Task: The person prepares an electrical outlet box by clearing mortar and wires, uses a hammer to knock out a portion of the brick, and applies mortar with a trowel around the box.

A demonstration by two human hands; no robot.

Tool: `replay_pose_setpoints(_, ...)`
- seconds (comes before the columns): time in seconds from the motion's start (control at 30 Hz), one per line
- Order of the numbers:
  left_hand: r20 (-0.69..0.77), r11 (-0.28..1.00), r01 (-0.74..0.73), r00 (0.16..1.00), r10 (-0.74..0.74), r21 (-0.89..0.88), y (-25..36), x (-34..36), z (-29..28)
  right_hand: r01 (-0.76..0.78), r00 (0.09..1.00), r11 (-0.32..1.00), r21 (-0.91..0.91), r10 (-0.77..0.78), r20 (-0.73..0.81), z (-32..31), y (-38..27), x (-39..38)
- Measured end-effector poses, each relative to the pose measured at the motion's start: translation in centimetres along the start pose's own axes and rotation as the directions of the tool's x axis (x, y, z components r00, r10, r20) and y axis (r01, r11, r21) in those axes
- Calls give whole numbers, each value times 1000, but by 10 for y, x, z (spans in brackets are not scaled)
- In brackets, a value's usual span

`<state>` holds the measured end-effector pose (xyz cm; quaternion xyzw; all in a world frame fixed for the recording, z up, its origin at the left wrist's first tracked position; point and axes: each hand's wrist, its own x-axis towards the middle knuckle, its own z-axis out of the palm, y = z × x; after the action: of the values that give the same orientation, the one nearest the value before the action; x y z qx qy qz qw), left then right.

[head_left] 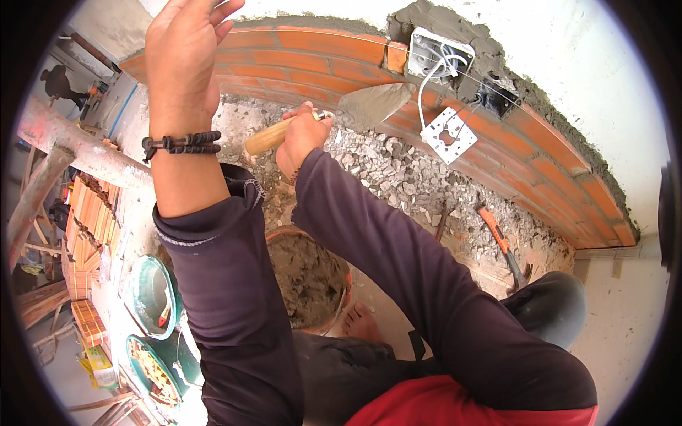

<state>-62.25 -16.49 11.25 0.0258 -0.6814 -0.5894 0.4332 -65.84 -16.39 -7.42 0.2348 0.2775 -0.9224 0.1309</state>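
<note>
Sleeves (231,305) overlap a mortar bucket (348,284) (left fingers (226,11) cropped, state unclear), right fingers (307,114) grasping a trowel (373,105).

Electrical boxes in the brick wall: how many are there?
2: a whitish box and, to its lower right, a black box. The left hand covers part of the brick wall, so others could be hidden.
</note>
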Motion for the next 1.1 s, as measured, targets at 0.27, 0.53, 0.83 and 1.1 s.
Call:
replay_pose_setpoints(0.27,-7,1000,-7,1000,7,-17,-5,0,1,56,992,996,65,-48,-120,26,7,26)
replay_pose_setpoints(0.53,6,999,-7,1000,7,-34,-16,2,-4,79,988,996,42,-72,-139,39,-7,27)
replay_pose_setpoints(0.83,-13,999,-15,1000,14,-44,-21,3,-6,53,996,998,31,-50,-73,60,-21,14)
replay_pose_setpoints(1.1,-15,999,-5,1000,5,-35,-23,4,-9,47,995,997,54,-42,-90,79,-31,0)
